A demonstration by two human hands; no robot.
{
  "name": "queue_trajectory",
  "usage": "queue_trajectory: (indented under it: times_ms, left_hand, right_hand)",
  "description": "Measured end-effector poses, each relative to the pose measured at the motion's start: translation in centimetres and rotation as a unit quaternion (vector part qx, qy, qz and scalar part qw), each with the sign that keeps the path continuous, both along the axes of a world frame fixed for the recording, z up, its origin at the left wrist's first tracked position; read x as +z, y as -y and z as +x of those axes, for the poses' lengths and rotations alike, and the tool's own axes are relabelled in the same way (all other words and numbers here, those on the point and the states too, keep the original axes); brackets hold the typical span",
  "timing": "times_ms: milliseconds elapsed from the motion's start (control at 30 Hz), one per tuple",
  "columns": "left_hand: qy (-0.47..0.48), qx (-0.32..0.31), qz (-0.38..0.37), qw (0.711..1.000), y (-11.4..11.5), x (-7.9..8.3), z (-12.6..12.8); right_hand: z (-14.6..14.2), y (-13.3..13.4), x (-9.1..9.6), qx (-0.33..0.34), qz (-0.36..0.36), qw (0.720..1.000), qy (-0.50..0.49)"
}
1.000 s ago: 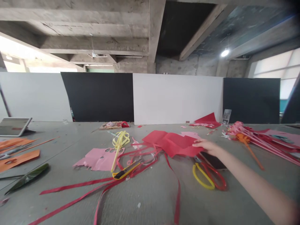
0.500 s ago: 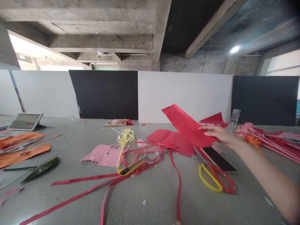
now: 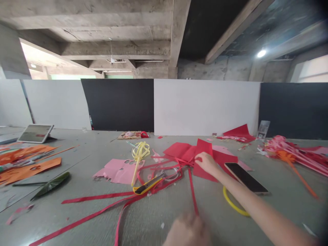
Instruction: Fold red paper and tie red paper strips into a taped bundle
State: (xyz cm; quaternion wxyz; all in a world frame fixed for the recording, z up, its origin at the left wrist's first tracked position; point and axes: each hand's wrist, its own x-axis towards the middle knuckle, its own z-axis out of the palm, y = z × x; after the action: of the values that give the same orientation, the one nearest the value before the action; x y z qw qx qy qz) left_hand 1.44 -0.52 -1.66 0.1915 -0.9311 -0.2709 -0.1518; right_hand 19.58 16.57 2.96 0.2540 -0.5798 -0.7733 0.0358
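The red paper sheet is gripped by the right hand, the hold of the blurred left hand cannot be told, and the red paper strip between them could be torn by tugging.

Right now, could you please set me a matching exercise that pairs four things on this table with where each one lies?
Things:
1. red sheet
2. phone
3. utility knife
4. green leaf

Places:
A. among the red strips
B. toward the left side of the table, away from the red paper
C. gripped by the right hand
D. flat, screen up, just right of that hand

Pairs: 1-C; 2-D; 3-A; 4-B
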Motion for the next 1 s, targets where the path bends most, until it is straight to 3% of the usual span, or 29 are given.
queue_trajectory:
  times_ms: [67,167,267,400,633,1000]
  left_hand:
    - [0.048,0.127,-0.040,0.990,-2.1,1.3,-1.3]
    - [0.091,0.226,-0.029,0.970,-4.6,2.1,-3.6]
    - [0.110,0.267,-0.031,0.957,-5.8,1.0,-4.8]
    - [0.143,0.330,-0.038,0.932,-6.2,-1.4,-4.9]
    - [0.158,0.355,-0.067,0.919,-7.0,-2.7,-4.8]
    - [0.149,0.363,-0.092,0.915,-6.6,-1.8,-4.7]
  right_hand:
    - [-2.9,0.3,-0.1,0.090,-0.004,0.995,0.037]
    - [-6.2,0.3,-0.7,0.197,-0.024,0.976,0.094]
    - [-7.8,-0.3,-1.5,0.255,-0.048,0.954,0.147]
    - [-8.4,-1.2,-1.9,0.283,-0.055,0.937,0.198]
    - [-8.5,-1.0,-0.9,0.298,-0.046,0.927,0.225]
    - [-7.3,-1.2,4.6,0.349,-0.147,0.920,0.099]
